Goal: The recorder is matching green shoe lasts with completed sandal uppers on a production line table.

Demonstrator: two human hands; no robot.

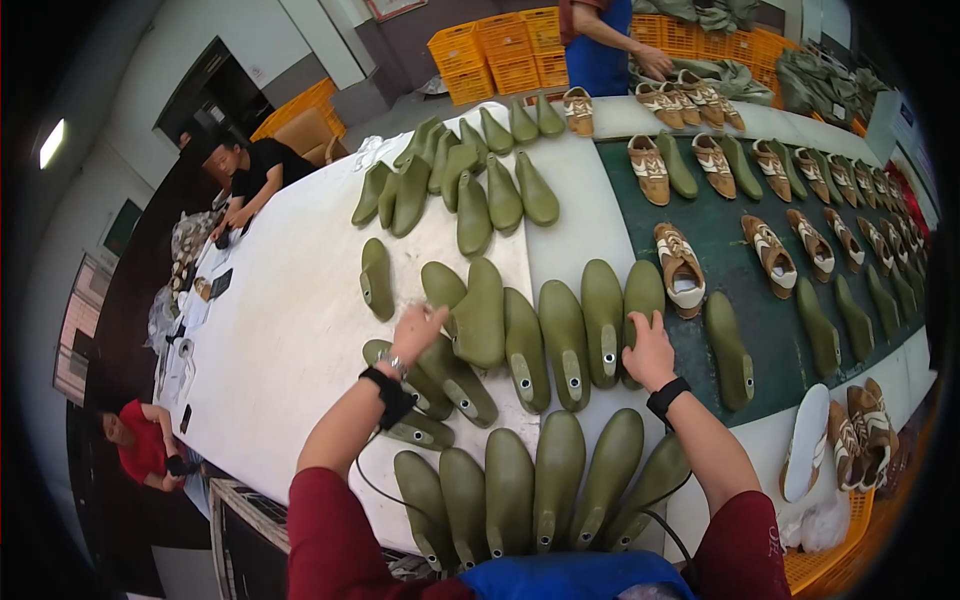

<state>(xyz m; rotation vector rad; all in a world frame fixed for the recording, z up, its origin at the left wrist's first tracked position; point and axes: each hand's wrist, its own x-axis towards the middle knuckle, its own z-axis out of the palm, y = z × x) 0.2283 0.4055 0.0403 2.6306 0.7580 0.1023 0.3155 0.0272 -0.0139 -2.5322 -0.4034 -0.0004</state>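
My left hand [418,338] has its fingertips closed at the edge of a green shoe last [482,315], which is turned on its side among other lasts. My right hand [650,352] grips the heel end of another green last [643,288], at the right end of a row. Between my hands several lasts lie side by side, among them one long last [562,335]. Closer to my body is a second row of lasts [510,485]. Under my left forearm more lasts [455,380] lie at angles.
A green conveyor belt [690,390] to the right carries brown-and-white sneakers [680,268] paired with lasts. Further lasts [487,200] cluster at the far side of the white table [290,330]. A co-worker in a blue apron [598,60] stands beyond. Two people sit at left. Orange crates [495,50] stack behind.
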